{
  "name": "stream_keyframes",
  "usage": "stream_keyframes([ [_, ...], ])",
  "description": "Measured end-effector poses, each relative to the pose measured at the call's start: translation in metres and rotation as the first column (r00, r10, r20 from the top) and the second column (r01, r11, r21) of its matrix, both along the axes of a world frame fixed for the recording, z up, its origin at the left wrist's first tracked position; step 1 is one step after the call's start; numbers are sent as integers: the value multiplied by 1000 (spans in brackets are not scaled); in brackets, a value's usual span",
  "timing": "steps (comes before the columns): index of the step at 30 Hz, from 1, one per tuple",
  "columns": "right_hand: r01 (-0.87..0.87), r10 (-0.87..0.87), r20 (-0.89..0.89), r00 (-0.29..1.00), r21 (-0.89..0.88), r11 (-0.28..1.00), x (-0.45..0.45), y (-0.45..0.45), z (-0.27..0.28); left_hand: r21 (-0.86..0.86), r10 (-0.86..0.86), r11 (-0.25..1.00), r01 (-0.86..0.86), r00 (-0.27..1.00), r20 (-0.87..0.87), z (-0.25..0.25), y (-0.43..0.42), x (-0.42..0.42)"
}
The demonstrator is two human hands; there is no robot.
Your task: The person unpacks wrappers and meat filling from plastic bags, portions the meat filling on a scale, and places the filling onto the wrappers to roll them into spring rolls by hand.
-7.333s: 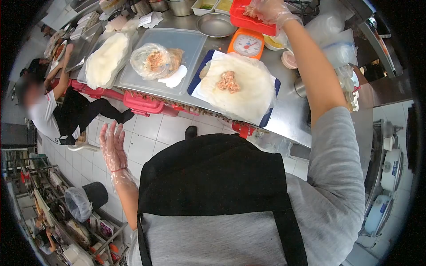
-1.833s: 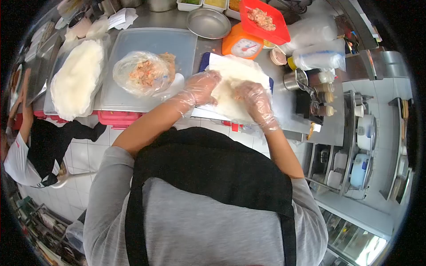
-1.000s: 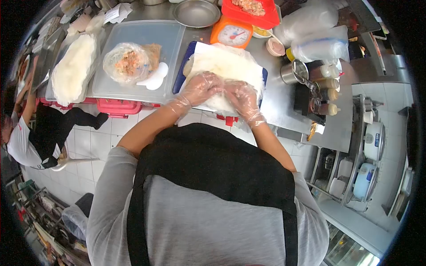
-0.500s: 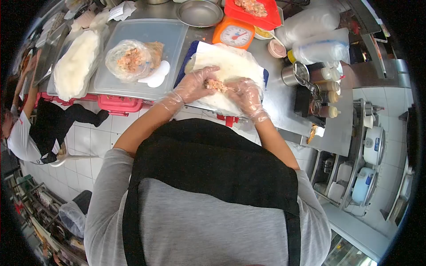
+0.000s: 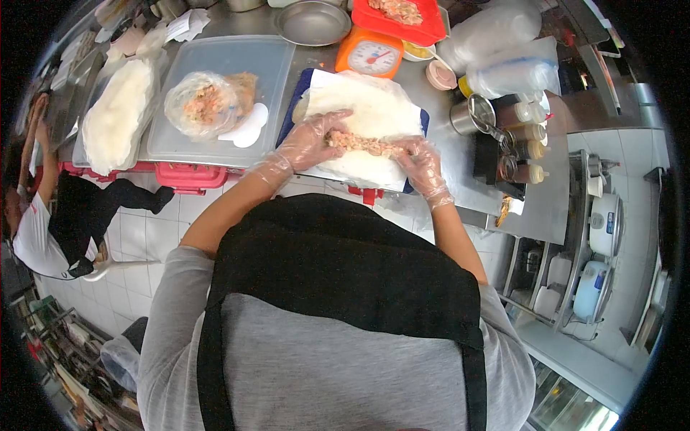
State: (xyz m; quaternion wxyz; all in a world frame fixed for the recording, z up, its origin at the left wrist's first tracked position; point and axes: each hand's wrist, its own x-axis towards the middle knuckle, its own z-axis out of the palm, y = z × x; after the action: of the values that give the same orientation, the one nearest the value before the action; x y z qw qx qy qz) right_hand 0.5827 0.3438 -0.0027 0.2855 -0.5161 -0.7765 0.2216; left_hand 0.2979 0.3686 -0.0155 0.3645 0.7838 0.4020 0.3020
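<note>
A strip of pinkish chopped filling (image 5: 363,144) lies across a stack of thin white wrapper sheets (image 5: 366,100). The sheets rest on a dark blue board (image 5: 292,115), which shows at their edges. Both my hands wear clear plastic gloves. My left hand (image 5: 314,142) closes its fingers around the left end of the strip. At the right end, my right hand (image 5: 422,164) pinches the filling, its fingertips pressed against it. The palm sides of both hands are hidden.
An orange scale (image 5: 369,54) carries a red tray (image 5: 424,27) of filling behind the board. Left, a bag of filling (image 5: 205,105) lies on a plastic lid (image 5: 269,61). Sauce bottles (image 5: 528,133) and a metal pot (image 5: 471,115) stand right. A co-worker (image 5: 47,230) is far left.
My right hand has moved right, away from the left one. The filling, a short clump before, now stretches as a longer strip between my hands. My left hand has barely moved.
</note>
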Motion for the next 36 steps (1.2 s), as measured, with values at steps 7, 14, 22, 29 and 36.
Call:
stream_keyframes([
  [7,-39,39,-8,999,22,999,13,-4,-1,-72,11,997,-14,999,-34,10,-1,1],
  [14,-45,26,214,977,83,996,-22,-3,15,-59,12,998,-15,999,-40,7,-2,1],
  [22,17,-27,123,992,86,996,22,-4,-19,-13,22,1000,-22,999,-35,4,0,2],
  [29,70,-67,-39,997,73,995,48,-13,42,52,-18,998,29,977,-211,36,-3,-1],
  [36,-29,20,111,994,83,996,43,-7,19,86,-99,987,136,932,-348,31,6,63],
])
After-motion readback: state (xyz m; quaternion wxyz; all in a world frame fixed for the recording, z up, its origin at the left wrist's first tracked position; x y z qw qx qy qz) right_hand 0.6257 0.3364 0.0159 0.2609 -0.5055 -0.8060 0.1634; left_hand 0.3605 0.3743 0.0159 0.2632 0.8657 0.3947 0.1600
